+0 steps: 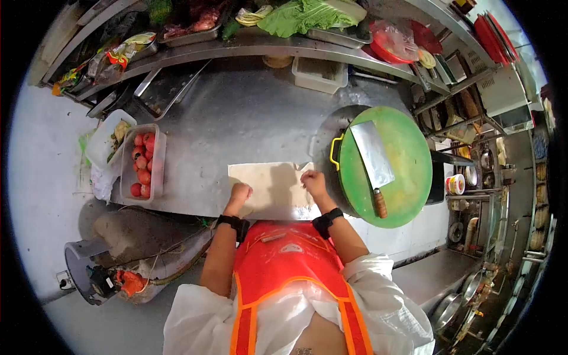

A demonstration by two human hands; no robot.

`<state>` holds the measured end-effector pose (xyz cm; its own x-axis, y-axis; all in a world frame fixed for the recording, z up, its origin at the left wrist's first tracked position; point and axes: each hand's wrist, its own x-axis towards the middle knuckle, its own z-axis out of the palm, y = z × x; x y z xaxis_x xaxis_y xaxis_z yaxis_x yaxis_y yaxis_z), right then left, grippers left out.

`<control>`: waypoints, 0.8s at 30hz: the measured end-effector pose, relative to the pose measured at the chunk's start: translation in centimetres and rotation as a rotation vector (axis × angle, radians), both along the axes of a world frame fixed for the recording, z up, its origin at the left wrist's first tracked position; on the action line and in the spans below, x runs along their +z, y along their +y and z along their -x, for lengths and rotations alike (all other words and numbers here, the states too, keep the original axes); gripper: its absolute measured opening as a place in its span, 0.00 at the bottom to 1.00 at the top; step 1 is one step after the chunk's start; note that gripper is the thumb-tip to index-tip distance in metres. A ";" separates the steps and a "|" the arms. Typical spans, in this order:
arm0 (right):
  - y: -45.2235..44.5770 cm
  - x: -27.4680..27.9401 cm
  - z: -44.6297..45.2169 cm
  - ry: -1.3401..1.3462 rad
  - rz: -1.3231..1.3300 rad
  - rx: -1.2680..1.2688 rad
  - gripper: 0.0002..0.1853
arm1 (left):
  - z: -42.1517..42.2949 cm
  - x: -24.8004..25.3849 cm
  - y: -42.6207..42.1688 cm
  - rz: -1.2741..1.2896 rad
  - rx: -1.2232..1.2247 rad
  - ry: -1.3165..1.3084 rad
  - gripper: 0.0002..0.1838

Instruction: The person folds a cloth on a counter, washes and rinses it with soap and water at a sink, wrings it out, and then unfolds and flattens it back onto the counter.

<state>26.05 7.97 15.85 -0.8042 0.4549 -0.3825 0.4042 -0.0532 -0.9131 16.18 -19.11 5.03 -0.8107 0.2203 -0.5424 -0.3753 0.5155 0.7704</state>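
Note:
A beige, flat rectangular cloth (272,183) lies spread at the counter's front edge, its upper right corner wrinkled. My left hand (239,194) is closed over the left part of it, and the curled fingers hide whatever may be in them. Close to the wrinkled corner, my right hand (314,182) has its fingers bent in a pinch on the cloth. To the right of that hand stands a round green cutting board (408,171), with a cleaver (371,155) lying flat across it, wooden handle toward me.
Left on the steel counter (236,112) stands a plastic tub (160,171) of red tomatoes, beside a white container (106,133) with scraps. A metal tray (148,94) and a white bin (322,74) sit under the shelf (260,47), which holds leafy greens (307,16) and meat (201,21).

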 end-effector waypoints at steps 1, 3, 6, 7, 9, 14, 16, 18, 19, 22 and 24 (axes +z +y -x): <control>-0.7 0.1 -0.1 -0.116 0.240 -0.111 0.06 | 0.0 -2.0 -0.1 -0.198 0.115 -0.381 0.11; -0.1 -3.5 -0.6 -0.250 0.729 -0.184 0.09 | -1.1 -5.2 1.0 -0.232 0.291 -0.410 0.10; -0.4 -5.5 -0.9 -0.390 0.785 -0.358 0.09 | -1.5 -10.5 0.2 0.027 0.087 0.057 0.11; -0.3 -6.9 -1.6 -0.381 0.744 -0.378 0.09 | -2.0 -11.6 -0.6 0.321 -0.315 0.546 0.11; 0.4 -10.1 -3.1 -0.363 0.664 -0.416 0.08 | -1.1 -3.6 0.7 0.160 0.105 0.071 0.08; -1.3 -5.6 -0.9 -0.446 0.484 -0.413 0.09 | -1.9 -4.3 1.1 0.140 0.419 0.167 0.11; -1.6 -5.5 -0.3 -0.432 0.489 -0.339 0.10 | -1.6 -5.4 0.8 0.501 0.184 0.390 0.07; -2.2 -6.1 0.7 -0.459 0.481 -0.319 0.10 | -0.6 -5.4 0.1 0.784 -0.019 0.429 0.06; -2.8 -5.7 1.5 -0.486 0.474 -0.316 0.11 | 0.5 -1.2 0.3 0.454 0.458 0.111 0.07; -4.0 -8.1 3.1 -0.471 0.531 -0.231 0.09 | 1.1 0.0 -2.0 -0.082 0.885 -0.050 0.09; -4.5 -10.0 4.0 -0.467 0.540 -0.207 0.08 | 1.2 -1.0 -4.0 -0.254 0.875 0.103 0.10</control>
